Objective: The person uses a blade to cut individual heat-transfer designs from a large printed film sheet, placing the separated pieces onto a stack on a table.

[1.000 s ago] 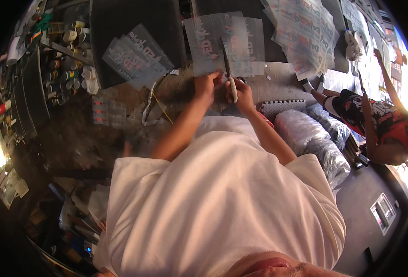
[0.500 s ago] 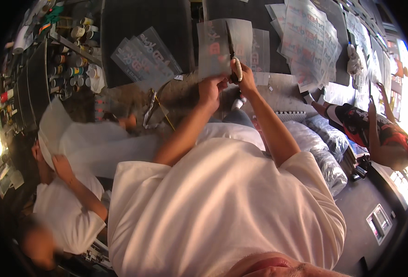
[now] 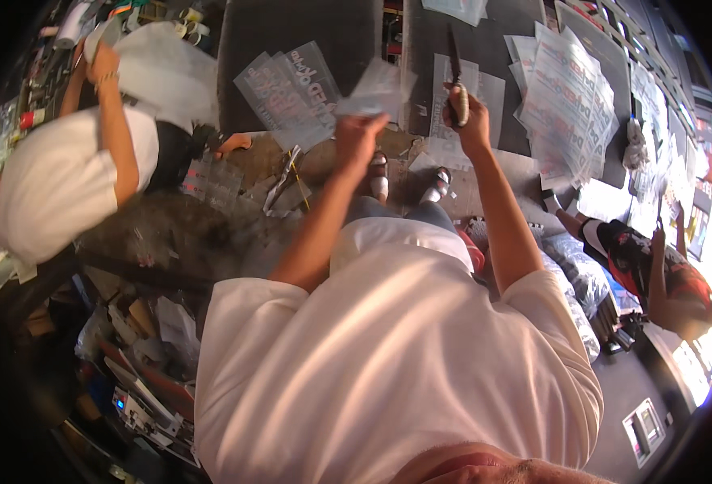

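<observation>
holding | right hand (image 3: 472, 123): scissors (image 3: 457, 79) | left hand (image 3: 360, 139): blurred translucent sheet (image 3: 377, 87)

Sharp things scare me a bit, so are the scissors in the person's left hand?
No, the scissors are in the person's right hand, while the left hand holds a translucent sheet.

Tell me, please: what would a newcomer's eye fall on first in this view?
The wearer's white shirt fills the lower middle. Above it, the right hand grips scissors pointing up the picture, and the left hand holds a blurred translucent sheet. At the upper left, a co-worker in white is beside a large pale sheet.
</observation>
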Action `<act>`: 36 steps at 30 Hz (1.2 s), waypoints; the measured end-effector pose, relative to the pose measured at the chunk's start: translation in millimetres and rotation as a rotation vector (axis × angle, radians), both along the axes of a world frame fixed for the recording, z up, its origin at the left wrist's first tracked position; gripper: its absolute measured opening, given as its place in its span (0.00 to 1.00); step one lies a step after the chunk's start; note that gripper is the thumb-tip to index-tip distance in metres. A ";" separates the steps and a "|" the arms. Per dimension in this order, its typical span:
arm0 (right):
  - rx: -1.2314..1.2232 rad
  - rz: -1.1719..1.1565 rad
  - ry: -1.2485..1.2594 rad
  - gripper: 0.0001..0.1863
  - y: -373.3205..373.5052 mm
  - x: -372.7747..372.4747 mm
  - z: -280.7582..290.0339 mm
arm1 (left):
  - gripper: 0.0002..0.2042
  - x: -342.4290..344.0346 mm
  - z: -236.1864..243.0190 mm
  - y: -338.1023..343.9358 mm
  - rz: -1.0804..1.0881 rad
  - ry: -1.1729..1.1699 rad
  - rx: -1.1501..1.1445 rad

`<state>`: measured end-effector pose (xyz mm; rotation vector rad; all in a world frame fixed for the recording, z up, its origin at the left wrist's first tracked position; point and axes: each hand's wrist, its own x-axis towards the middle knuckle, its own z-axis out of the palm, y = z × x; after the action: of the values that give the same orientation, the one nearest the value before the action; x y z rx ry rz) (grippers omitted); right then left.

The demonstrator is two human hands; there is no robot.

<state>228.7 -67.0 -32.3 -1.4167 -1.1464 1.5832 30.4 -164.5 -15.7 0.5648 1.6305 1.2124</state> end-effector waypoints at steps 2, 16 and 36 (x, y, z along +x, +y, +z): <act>-0.008 0.038 -0.054 0.24 -10.0 9.2 20.2 | 0.12 -43.4 -11.9 -9.7 -0.038 0.156 -0.020; -0.049 0.016 -0.172 0.17 -114.6 143.0 25.7 | 0.18 -50.1 -103.4 -61.7 0.003 -0.493 -0.486; -0.079 0.027 -0.252 0.21 -78.3 387.7 30.3 | 0.13 142.3 77.8 377.6 -0.126 0.056 0.368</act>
<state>616.4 -145.3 -2.0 -1.6969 -1.2630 1.5134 172.7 213.1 62.1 0.9248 1.3998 1.4214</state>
